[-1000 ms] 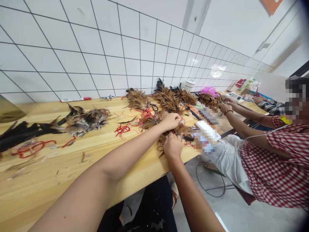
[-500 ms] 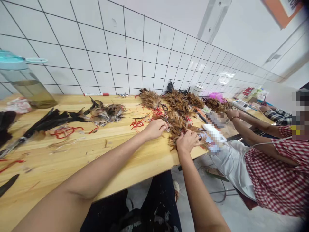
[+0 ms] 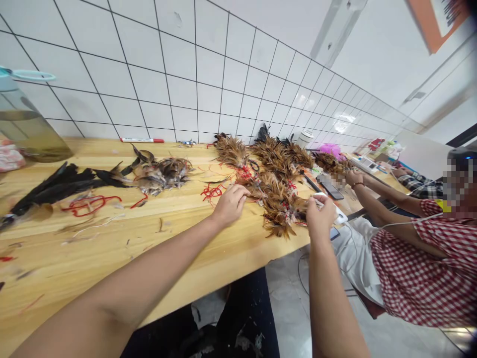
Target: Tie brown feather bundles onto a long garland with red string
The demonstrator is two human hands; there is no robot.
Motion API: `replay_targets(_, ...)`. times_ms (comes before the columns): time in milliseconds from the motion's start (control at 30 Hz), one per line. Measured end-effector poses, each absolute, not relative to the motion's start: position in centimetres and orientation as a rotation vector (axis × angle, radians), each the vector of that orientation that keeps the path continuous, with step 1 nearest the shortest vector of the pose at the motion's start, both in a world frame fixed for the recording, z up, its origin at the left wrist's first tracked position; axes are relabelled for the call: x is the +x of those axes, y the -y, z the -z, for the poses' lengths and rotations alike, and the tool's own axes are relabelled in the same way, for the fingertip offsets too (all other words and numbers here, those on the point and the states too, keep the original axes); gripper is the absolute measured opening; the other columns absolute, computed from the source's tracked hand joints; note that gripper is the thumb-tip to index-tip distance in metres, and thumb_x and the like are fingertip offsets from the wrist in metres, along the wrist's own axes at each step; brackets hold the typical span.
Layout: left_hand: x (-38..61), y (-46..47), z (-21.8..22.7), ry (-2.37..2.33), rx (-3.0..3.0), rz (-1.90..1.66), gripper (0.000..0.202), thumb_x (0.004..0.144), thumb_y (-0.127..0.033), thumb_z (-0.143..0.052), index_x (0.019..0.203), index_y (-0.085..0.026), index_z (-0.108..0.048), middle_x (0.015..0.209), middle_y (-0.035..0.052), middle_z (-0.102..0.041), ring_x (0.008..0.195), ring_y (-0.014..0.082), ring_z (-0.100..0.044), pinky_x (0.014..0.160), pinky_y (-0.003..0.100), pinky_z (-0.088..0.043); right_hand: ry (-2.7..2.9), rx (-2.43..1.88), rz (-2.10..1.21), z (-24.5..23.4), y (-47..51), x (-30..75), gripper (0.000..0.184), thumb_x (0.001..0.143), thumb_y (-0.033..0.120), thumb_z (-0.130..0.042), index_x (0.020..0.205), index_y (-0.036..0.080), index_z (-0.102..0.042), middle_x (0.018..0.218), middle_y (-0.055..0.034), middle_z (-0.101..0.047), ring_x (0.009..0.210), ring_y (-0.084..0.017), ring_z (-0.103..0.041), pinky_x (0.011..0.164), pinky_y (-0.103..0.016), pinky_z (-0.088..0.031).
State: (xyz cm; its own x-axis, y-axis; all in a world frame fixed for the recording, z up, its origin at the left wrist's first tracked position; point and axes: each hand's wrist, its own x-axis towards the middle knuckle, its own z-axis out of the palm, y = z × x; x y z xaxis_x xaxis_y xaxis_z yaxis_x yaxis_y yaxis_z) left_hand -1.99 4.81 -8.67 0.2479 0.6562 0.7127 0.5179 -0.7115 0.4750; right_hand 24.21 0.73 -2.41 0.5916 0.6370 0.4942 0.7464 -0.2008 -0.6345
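Many feathers [image 3: 276,199] are separating left hand [image 3: 228,205] and right hand [image 3: 320,217], both bunching, pinch unclear; the right's half-hiding a white gadget [image 3: 341,217].

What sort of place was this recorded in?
Probably a small craft workshop: brown feather bundles and tangled red cord lie on a long wooden table, and another person sits alongside it.

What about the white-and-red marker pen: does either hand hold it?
No, the marker pen lies on the pale wooden table, untouched.
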Motion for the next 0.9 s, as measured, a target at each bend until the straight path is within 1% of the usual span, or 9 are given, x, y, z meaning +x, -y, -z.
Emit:
replay_targets(100, -2.4, -5.3, 8.6, -1.229, 2.300, -1.465, 0.020, 0.088, -0.015, -0.045, 0.095, -0.016, -0.063, 0.100, 0.0089, -0.063, 0.101, 0.0205, -0.057, 0.094, 0.039, -0.047, 1.140, -1.707, -0.007, 1.1, -1.7, 24.7, 0.029, 0.076, 0.039, -0.053, 0.092, 0.017, -0.061, 0.096, -0.0106, -0.064, 0.094, -0.024, -0.055, 0.088, -0.042, -0.041)
replay_targets(233, -3.0, -6.7, 8.2, -1.442, 2.142, -1.394, 0.021, 0.083, -0.012, -0.047, 0.095, -0.018, -0.064, 0.103, 0.0081, -0.063, 0.103, 0.0214, -0.057, 0.097, 0.040, -0.046, 1.336, -1.442, -0.399, 0.2, -3.8, 20.6, 0.027, 0.075, 0.042, -0.056, 0.085, 0.017, -0.060, 0.079, -0.0048, -0.066, 0.076, -0.018, -0.059, 0.077, -0.035, -0.047)
replay_targets(333, -3.1, -8.2, 7.9, -1.565, 2.103, -1.314, 0.025, 0.082, -0.014, -0.050, 0.104, -0.017, -0.064, 0.109, 0.0101, -0.062, 0.107, 0.0235, -0.055, 0.099, 0.041, -0.045, 1.450, -1.258, -0.763, -0.3, -5.8, 15.8, 0.025, 0.075, 0.044, -0.058, 0.082, 0.019, -0.057, 0.073, -0.0016, -0.065, 0.065, -0.016, -0.061, 0.069, -0.032, -0.050)
replay_targets(433, -2.6, -9.4, 8.1, -1.538, 2.233, -1.253, 0.038, 0.081, -0.016, -0.054, 0.118, -0.017, -0.058, 0.116, 0.0105, -0.059, 0.112, 0.0241, -0.052, 0.101, 0.041, -0.043, 1.469, -1.146, -0.914, 0.2, -8.2, 12.0, 0.020, 0.076, 0.039, -0.056, 0.078, 0.020, -0.055, 0.066, 0.0011, -0.062, 0.059, -0.014, -0.060, 0.064, -0.030, -0.051)
replay_targets(533, -1.9, -9.5, 8.5, -1.401, 2.436, -1.097, 0.042, 0.078, -0.015, -0.057, 0.120, -0.019, -0.057, 0.119, 0.0095, -0.059, 0.111, 0.0249, -0.050, 0.100, 0.043, -0.043, 1.406, -1.140, -0.862, 2.1, -10.5, 10.4, 0.018, 0.077, 0.039, -0.055, 0.079, 0.021, -0.054, 0.063, 0.0025, -0.060, 0.056, -0.013, -0.057, 0.061, -0.028, -0.050)
replay_targets(633, -1.2, -8.6, 8.7, -1.214, 2.550, -1.003, 0.028, 0.081, -0.017, -0.055, 0.107, -0.018, -0.063, 0.114, 0.0094, -0.062, 0.106, 0.0246, -0.051, 0.098, 0.042, -0.043, 1.333, -1.176, -0.745, 4.7, -11.6, 10.8, 0.021, 0.081, 0.041, -0.050, 0.084, 0.021, -0.054, 0.066, 0.0012, -0.060, 0.055, -0.013, -0.055, 0.056, -0.027, -0.048)
replay_targets(733, -0.9, -7.8, 8.4, -1.114, 2.471, -1.111, 0.021, 0.082, -0.012, -0.051, 0.097, -0.018, -0.065, 0.102, 0.0081, -0.064, 0.097, 0.0213, -0.053, 0.093, 0.038, -0.045, 1.356, -1.260, -0.484, 6.4, -11.8, 12.4, 0.024, 0.085, 0.041, -0.048, 0.086, 0.019, -0.057, 0.067, -0.0002, -0.060, 0.058, -0.014, -0.055, 0.059, -0.027, -0.047)
replay_targets(833, -1.2, -7.8, 7.9, -1.192, 2.304, -1.325, 0.025, 0.081, -0.007, -0.048, 0.096, -0.019, -0.064, 0.101, 0.0069, -0.061, 0.099, 0.0195, -0.054, 0.091, 0.035, -0.046, 1.449, -1.330, -0.196, 6.9, -11.5, 13.9, 0.025, 0.088, 0.040, -0.046, 0.087, 0.019, -0.060, 0.071, -0.0022, -0.064, 0.065, -0.015, -0.058, 0.066, -0.027, -0.047)
replay_targets(900, -1.9, -8.3, 7.7, -1.318, 2.185, -1.448, 0.025, 0.081, -0.007, -0.047, 0.097, -0.018, -0.063, 0.101, 0.0068, -0.061, 0.100, 0.0194, -0.054, 0.092, 0.036, -0.045, 1.469, -1.380, -0.077, 7.1, -11.4, 14.4, 0.027, 0.089, 0.039, -0.045, 0.087, 0.018, -0.061, 0.073, -0.0038, -0.066, 0.067, -0.016, -0.060, 0.067, -0.028, -0.047)
